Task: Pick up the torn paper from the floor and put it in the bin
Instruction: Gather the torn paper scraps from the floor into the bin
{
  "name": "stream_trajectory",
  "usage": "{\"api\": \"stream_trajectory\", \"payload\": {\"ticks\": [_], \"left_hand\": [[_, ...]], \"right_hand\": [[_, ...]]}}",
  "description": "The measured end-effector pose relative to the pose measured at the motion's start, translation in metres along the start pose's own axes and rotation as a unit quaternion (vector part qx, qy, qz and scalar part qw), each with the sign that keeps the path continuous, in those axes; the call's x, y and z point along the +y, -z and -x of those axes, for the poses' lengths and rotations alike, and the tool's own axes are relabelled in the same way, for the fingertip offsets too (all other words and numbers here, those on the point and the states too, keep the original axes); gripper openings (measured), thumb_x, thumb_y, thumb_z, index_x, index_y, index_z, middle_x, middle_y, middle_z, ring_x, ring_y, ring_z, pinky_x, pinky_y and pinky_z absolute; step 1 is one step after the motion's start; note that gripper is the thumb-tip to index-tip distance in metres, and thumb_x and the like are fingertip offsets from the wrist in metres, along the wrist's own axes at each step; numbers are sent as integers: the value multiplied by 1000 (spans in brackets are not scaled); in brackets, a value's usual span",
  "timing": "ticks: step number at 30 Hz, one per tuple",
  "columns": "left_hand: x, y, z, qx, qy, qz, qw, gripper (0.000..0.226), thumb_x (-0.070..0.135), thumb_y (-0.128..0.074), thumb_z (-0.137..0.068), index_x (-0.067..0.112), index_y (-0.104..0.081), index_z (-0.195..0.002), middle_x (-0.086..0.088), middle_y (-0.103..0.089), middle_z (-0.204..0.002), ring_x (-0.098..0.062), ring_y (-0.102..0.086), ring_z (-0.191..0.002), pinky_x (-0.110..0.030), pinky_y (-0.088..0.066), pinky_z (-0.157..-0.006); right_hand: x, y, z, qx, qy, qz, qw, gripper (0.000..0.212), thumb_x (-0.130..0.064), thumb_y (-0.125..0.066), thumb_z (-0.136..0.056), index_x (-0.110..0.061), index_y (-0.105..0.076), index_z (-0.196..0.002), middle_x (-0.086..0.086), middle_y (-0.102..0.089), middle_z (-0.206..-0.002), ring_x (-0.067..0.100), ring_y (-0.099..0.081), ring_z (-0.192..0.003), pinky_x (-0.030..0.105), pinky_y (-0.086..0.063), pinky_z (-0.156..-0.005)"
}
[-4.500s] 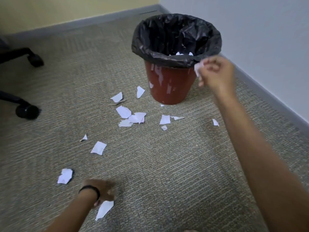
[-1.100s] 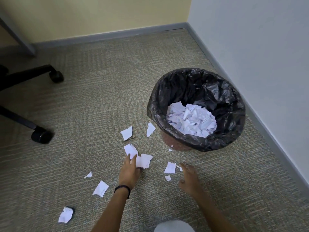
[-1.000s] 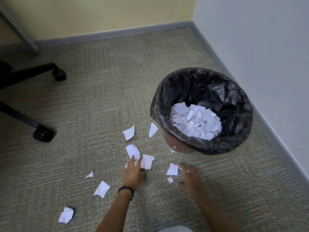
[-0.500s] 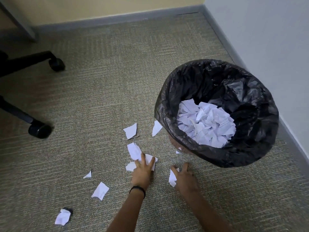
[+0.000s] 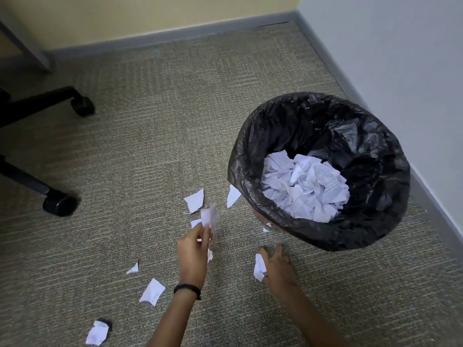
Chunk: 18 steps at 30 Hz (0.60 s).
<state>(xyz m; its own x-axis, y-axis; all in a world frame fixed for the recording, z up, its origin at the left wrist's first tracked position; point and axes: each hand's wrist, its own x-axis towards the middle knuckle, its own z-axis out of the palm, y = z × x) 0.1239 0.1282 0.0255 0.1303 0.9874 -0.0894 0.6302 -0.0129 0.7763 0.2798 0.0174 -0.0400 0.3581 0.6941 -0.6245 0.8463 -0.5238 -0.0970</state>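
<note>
A bin [image 5: 375, 229] lined with a black bag stands at the right, half full of torn white paper. My left hand [image 5: 193, 256], with a black wristband, pinches a few white scraps [image 5: 210, 219] lifted just off the carpet. My right hand [image 5: 278, 266] is low on the carpet near the bin's base, fingers curled on a white scrap [image 5: 259, 267]. Loose scraps remain on the floor: one [image 5: 195, 200] above my left hand, one [image 5: 233, 195] against the bin, and several more [image 5: 152, 292] at lower left.
Black office-chair legs with castors [image 5: 59, 204] stand at the left. Grey skirting and walls close the corner behind and right of the bin. A grey table leg [image 5: 25, 46] is at the upper left. Carpet covers the floor.
My left hand has lifted the scraps it pressed on the carpet. My right hand has closed on the scrap near the bin's base. The view has pulled back a little.
</note>
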Motion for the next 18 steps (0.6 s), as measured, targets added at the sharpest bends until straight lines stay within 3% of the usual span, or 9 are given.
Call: {"api": "stream_trajectory", "payload": {"ticks": [2, 4, 6, 8, 10, 12, 15, 16, 18], "left_hand": [[39, 19, -5, 43, -20, 61, 997, 35, 25, -58, -92, -1, -54, -69, -9, -59, -60, -20, -52, -51, -33, -47, -53], [82, 38, -6, 67, -54, 105, 991, 39, 27, -59, -90, -1, -51, -65, -8, -49, -54, -8, -36, -50, -27, -33, -48], [124, 50, -6, 55, -81, 152, 983, 32, 25, -61, -89, 2, -57, -68, -11, -55, -59, -8, -41, -54, -30, -36, -49], [157, 54, -7, -4, -111, 190, 976, 6, 22, -63, -88, 18, -67, -85, 1, -66, -71, -6, -52, -58, -26, -45, -51], [175, 52, -12, -111, -143, 193, 964, 25, 23, -65, -86, 28, -63, -110, 8, -67, -91, -3, -60, -70, -23, -54, -59], [173, 47, -19, -168, -173, 168, 956, 49, 30, -64, -85, 26, -50, -132, 9, -56, -120, 1, -58, -93, -16, -52, -78], [128, 42, -27, -88, -179, 109, 974, 55, 37, -56, -89, 34, -35, -140, 14, -39, -137, 7, -47, -112, -6, -42, -91], [103, 39, -27, -63, -151, 90, 982, 52, 34, -54, -92, 33, -35, -140, 12, -38, -139, 2, -46, -118, -10, -41, -96], [40, 27, -24, -52, -84, 20, 995, 48, 24, -54, -95, 24, -37, -140, 2, -37, -142, -14, -41, -129, -31, -38, -107]], "right_hand": [[-3, 0, 2, 7, -13, 12, 1000, 71, -11, -61, -85, -27, -22, -142, 23, -15, -145, 34, -39, -122, 35, -47, -91], [-8, 0, 5, 16, -22, 12, 1000, 64, -14, -58, -87, -23, -24, -141, 24, -17, -145, 36, -38, -122, 37, -47, -93], [-15, -4, 8, 26, -9, 2, 1000, 64, -28, -63, -82, -21, -30, -137, 21, -24, -141, 35, -38, -121, 39, -45, -94], [-19, -11, 7, 59, 0, -5, 998, 70, -37, -75, -68, -22, -44, -128, 18, -36, -135, 35, -45, -117, 42, -49, -87], [-19, -16, 4, 68, 2, 7, 998, 74, -36, -90, -34, -24, -64, -103, 15, -52, -114, 31, -61, -91, 37, -55, -61], [-14, -22, -3, 72, 10, -12, 997, 74, -31, -91, -6, -25, -68, -76, 12, -53, -91, 25, -63, -62, 29, -48, -38], [-8, -27, -10, 98, 38, -8, 994, 66, -21, -91, -6, -24, -66, -67, 11, -51, -86, 22, -61, -51, 27, -45, -32], [-5, -30, -12, 99, 48, -5, 994, 62, -18, -92, -12, -24, -66, -67, 10, -52, -85, 22, -60, -49, 27, -44, -31], [-2, -35, -15, 84, 56, -13, 995, 58, -21, -94, -18, -27, -64, -67, 7, -55, -79, 18, -58, -47, 27, -43, -30]]}}
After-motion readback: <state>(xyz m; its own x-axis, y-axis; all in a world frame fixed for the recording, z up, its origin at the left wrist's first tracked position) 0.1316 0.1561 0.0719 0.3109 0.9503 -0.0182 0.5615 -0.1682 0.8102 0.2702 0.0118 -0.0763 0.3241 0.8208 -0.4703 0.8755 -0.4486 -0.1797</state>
